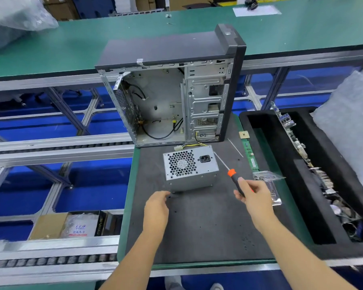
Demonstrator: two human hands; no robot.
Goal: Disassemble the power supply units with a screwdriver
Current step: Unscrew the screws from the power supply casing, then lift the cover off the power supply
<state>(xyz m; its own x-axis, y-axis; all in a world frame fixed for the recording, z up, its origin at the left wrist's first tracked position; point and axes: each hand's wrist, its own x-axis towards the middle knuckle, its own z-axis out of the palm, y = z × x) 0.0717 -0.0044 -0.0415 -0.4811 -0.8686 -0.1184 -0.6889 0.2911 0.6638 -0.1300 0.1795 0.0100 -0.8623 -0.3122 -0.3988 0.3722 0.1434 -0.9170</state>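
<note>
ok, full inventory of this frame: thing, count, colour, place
power supply unit: 1, grey metal, on the dark mat, fan grille up
computer case: 1, black and silver, open, upright behind the unit
mat: 1, dark grey, on the green bench
screwdriver: 1, orange and black handle, held right of the unit
tray: 1, black, right side, holds circuit boards and parts
plastic bags: clear, at the mat's right edge
cardboard box: 1, brown, lower left
left hand: bare, empty, near the unit's front
right hand: grips the screwdriver

The power supply unit (190, 168) has a bare, dull grey sheet-metal housing; the work mat (203, 222) is matt, rough dark grey.
</note>
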